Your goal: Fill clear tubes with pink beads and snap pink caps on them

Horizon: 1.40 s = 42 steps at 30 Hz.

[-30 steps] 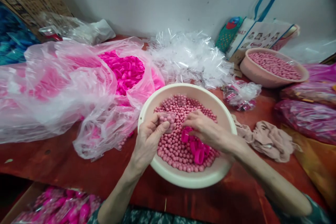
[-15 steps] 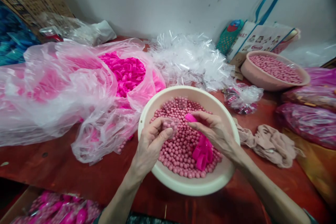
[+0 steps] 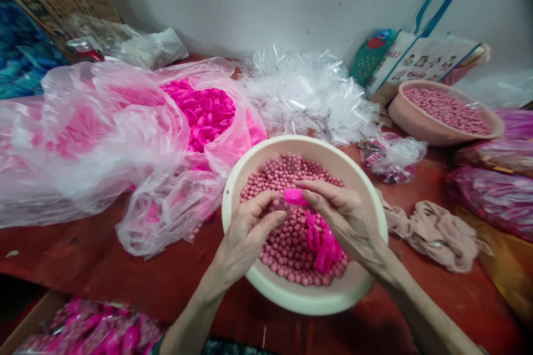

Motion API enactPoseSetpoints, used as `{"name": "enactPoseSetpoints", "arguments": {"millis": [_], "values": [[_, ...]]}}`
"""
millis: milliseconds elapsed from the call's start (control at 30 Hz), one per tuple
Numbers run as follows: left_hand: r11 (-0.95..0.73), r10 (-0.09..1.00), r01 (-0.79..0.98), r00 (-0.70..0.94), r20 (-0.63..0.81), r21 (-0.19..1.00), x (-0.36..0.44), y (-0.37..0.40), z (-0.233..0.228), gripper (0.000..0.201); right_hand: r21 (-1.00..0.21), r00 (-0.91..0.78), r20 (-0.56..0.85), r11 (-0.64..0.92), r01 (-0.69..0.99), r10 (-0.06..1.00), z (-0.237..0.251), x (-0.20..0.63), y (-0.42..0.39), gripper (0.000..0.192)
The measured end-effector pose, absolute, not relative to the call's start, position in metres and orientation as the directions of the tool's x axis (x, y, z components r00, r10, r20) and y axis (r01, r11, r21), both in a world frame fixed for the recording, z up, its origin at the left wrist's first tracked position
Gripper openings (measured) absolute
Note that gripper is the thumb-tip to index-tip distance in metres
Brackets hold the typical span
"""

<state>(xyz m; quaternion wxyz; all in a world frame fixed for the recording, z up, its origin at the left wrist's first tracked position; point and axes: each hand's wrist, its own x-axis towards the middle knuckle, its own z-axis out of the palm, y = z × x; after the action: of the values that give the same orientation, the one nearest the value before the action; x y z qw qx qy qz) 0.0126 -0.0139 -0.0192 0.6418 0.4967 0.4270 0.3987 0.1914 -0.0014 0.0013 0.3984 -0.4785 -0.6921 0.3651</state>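
Observation:
A cream bowl (image 3: 306,300) full of small pink balls (image 3: 287,244) sits in front of me on a red table. Over it, my left hand (image 3: 247,230) pinches a small clear packet (image 3: 278,203) holding some of the balls. My right hand (image 3: 339,212) holds a bright pink plastic piece (image 3: 295,196) at its fingertips, right against the packet's top. More bright pink pieces (image 3: 320,247) lie on the balls under my right palm.
A big pink-tinted bag of bright pink pieces (image 3: 204,113) lies left. Clear wrappers (image 3: 303,91) are heaped behind the bowl. A second bowl of balls (image 3: 445,116), a printed tote (image 3: 420,58), filled bags (image 3: 491,191) and a beige cloth (image 3: 433,230) are right. A box of packed items (image 3: 95,333) sits below.
My right hand lifted a pink piece out of the bowl and brought it left to the packet in my left hand. The view shifted slightly.

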Motion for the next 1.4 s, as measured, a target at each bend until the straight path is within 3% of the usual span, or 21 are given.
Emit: {"name": "enactPoseSetpoints", "arguments": {"millis": [200, 333, 567, 667, 733, 800, 900, 967, 1100, 1167, 1400], "values": [[0.154, 0.939, -0.044, 0.318, -0.133, 0.987, 0.013, -0.012, -0.017, 0.015, -0.914, -0.189, 0.202, 0.254, 0.316, 0.961, 0.000, 0.191, -0.003, 0.018], [0.114, 0.950, -0.038, 0.298, -0.098, 0.993, 0.013, -0.012, -0.016, 0.021, -0.966, -0.132, 0.059, 0.090, 0.244, 0.989, 0.004, 0.187, -0.005, 0.016], [0.051, 0.944, -0.053, 0.327, -0.031, 0.997, 0.014, -0.013, -0.019, 0.024, -0.976, -0.254, -0.177, -0.136, 0.172, 0.951, 0.018, 0.192, 0.001, 0.026], [0.053, 0.944, -0.034, 0.327, -0.039, 0.998, 0.012, -0.014, -0.021, 0.024, -0.965, -0.306, -0.193, -0.123, 0.233, 0.932, 0.018, 0.192, 0.004, 0.027], [0.060, 0.944, -0.014, 0.325, -0.053, 0.998, 0.012, -0.013, -0.021, 0.023, -0.946, -0.277, -0.120, -0.024, 0.324, 0.953, 0.016, 0.188, 0.002, 0.027], [0.088, 0.943, -0.006, 0.322, -0.082, 0.996, 0.011, -0.012, -0.020, 0.021, -0.865, -0.205, 0.039, 0.136, 0.483, 0.978, 0.014, 0.181, -0.001, 0.026], [0.111, 0.934, 0.007, 0.342, -0.106, 0.994, 0.011, -0.012, -0.019, 0.014, -0.619, -0.176, 0.243, 0.292, 0.729, 0.954, 0.014, 0.173, -0.005, 0.025], [0.099, 0.930, 0.015, 0.354, -0.098, 0.995, 0.011, -0.012, -0.018, 0.010, -0.537, -0.221, 0.232, 0.315, 0.782, 0.947, 0.016, 0.173, -0.005, 0.026], [0.070, 0.930, -0.004, 0.362, -0.064, 0.998, 0.011, -0.014, -0.018, 0.013, -0.607, -0.306, 0.099, 0.301, 0.736, 0.947, 0.016, 0.180, 0.000, 0.027], [0.046, 0.927, 0.011, 0.372, -0.047, 0.999, 0.011, -0.013, -0.018, 0.013, -0.581, -0.290, 0.091, 0.287, 0.762, 0.953, 0.015, 0.181, 0.000, 0.028], [0.075, 0.934, 0.038, 0.346, -0.083, 0.996, 0.012, -0.013, -0.016, 0.013, -0.206, -0.288, 0.083, 0.299, 0.932, 0.954, 0.017, 0.167, -0.008, 0.021]]}}
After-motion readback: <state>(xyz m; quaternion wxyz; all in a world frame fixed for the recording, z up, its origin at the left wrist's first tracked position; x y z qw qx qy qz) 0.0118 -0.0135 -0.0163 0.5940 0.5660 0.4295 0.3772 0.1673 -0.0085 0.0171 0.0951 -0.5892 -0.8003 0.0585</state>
